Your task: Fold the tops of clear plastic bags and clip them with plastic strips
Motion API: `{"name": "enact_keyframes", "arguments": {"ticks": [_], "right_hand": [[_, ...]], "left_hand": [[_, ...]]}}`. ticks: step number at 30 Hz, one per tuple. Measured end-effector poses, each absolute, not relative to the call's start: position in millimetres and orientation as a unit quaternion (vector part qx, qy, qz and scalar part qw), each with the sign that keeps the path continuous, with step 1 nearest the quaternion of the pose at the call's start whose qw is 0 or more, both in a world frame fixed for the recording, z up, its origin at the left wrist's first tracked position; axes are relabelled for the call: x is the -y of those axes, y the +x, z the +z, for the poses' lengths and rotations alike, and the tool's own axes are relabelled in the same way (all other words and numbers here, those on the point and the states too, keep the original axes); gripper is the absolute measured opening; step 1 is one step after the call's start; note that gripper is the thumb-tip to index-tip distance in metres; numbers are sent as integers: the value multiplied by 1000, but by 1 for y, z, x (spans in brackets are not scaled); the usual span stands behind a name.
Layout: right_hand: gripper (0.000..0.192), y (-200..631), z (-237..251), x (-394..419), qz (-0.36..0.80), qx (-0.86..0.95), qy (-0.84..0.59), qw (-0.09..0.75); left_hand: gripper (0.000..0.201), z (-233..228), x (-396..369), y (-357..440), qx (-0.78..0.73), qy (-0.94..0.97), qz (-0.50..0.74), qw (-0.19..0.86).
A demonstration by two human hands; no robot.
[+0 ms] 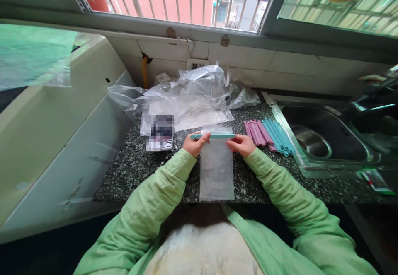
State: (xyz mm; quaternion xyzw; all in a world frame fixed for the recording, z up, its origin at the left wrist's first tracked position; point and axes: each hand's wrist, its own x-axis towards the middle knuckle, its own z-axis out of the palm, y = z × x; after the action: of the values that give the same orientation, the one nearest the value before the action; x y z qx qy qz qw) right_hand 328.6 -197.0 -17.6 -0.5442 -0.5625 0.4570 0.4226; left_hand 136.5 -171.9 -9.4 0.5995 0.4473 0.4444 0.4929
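The clear bag (217, 171) lies flat on the speckled counter (248, 186), directly before the person, its near end at the front edge; to the right the counter gives way to a metal sink (326, 169) with a round drain well; behind the bag a heap of clear plastic (202, 86) spreads toward the wall, crumpled film over flatter sheets or bags, and I cannot tell what any of it holds; the clear bag itself shows nothing inside that I can make out; beside the sink lie pink clips (258, 132) and blue clips (277, 136), side by side, none of them on a bag; the left hand (193, 144) and right hand (244, 144) are closed in pinches on opposite ends of one teal clip (222, 136); this clip is placed across the bag's far end, a short strip of film showing beyond it; whether it is snapped closed is too small to tell.
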Motion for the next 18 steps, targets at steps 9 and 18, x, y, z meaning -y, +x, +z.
{"name": "enact_keyframes", "arguments": {"ticks": [9,18], "right_hand": [[38,326,-20,198,459,531,-563,436],[40,324,-15,199,461,528,-566,434]], "left_hand": [[49,-8,179,143,-448,570,486,488],[49,-11,177,141,-453,560,499,481]]}}
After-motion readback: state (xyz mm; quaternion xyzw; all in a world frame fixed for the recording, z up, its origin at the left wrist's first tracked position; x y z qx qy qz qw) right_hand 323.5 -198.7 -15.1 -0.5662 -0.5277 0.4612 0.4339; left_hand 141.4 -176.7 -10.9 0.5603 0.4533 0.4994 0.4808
